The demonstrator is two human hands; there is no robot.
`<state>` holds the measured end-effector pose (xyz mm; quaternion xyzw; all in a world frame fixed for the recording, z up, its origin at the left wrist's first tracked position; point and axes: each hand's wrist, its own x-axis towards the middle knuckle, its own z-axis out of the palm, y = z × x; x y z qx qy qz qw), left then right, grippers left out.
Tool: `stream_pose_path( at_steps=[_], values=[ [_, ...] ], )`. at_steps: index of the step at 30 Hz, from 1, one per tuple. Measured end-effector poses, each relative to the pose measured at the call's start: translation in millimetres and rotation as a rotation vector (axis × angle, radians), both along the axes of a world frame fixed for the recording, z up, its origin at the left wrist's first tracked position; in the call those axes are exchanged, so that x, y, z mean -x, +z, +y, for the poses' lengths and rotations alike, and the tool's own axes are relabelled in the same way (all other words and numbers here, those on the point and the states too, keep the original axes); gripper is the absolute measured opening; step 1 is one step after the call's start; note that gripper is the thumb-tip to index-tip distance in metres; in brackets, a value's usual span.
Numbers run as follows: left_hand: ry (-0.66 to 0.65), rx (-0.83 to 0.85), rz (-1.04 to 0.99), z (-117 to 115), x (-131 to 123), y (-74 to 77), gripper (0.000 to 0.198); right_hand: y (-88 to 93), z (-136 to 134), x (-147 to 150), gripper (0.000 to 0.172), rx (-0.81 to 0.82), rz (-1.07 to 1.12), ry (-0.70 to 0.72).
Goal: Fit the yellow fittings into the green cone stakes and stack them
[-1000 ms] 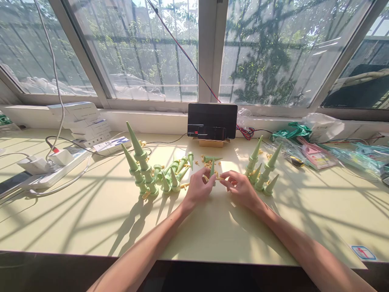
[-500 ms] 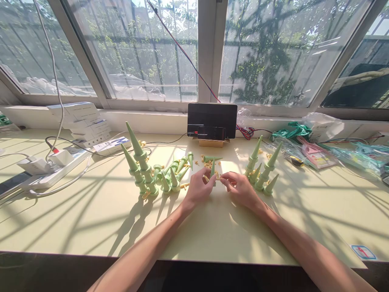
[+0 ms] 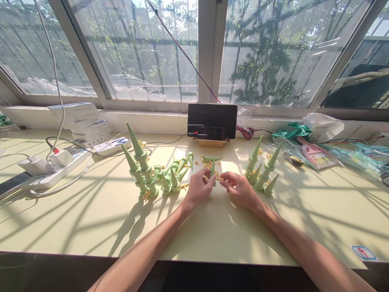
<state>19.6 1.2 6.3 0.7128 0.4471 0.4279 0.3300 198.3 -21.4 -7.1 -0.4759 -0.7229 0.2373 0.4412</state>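
Between the thumb and fingers of my left hand (image 3: 199, 188) a green plastic cone-shaped spike (image 3: 213, 168) is gripped, standing point up. Close on its right, my right hand (image 3: 241, 190) pinches a small yellow peg-like piece (image 3: 219, 179) that reaches to the spike's side. Whether the piece is seated in the spike I cannot tell. Just beyond the hands lie loose yellow pieces (image 3: 208, 165) and a green spike on its side (image 3: 212, 158).
Tall stacked green spikes (image 3: 140, 156) and a heap of green parts (image 3: 174, 167) stand left. More stacked spikes (image 3: 267, 169) stand right. A dark tablet (image 3: 212, 115) is propped at the back. White boxes (image 3: 80, 121), a power strip (image 3: 60, 172) and plastic bags (image 3: 349, 158) lie further out.
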Motion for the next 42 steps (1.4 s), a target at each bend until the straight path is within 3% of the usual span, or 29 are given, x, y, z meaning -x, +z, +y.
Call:
stream_pose_path(
  at_steps=[14, 26, 34, 42],
  values=[
    [-0.019, 0.004, 0.006, -0.4, -0.1, -0.6, 0.020, 5.5, -2.3, 1.7, 0.030, 0.033, -0.055, 0.002],
    [-0.017, 0.018, 0.017, 0.0, -1.0, -1.0, 0.021, 2.4, -1.2, 0.7, 0.021, 0.026, 0.005, 0.022],
    [-0.024, 0.024, 0.039, -0.2, -1.1, 0.4, 0.022, 6.5, -3.2, 1.9, 0.032, 0.042, -0.052, -0.001],
    [-0.018, 0.007, 0.028, 1.2, -0.5, -0.3, 0.022, 2.3, -1.1, 1.6, 0.021, 0.025, 0.016, -0.005]
  ],
)
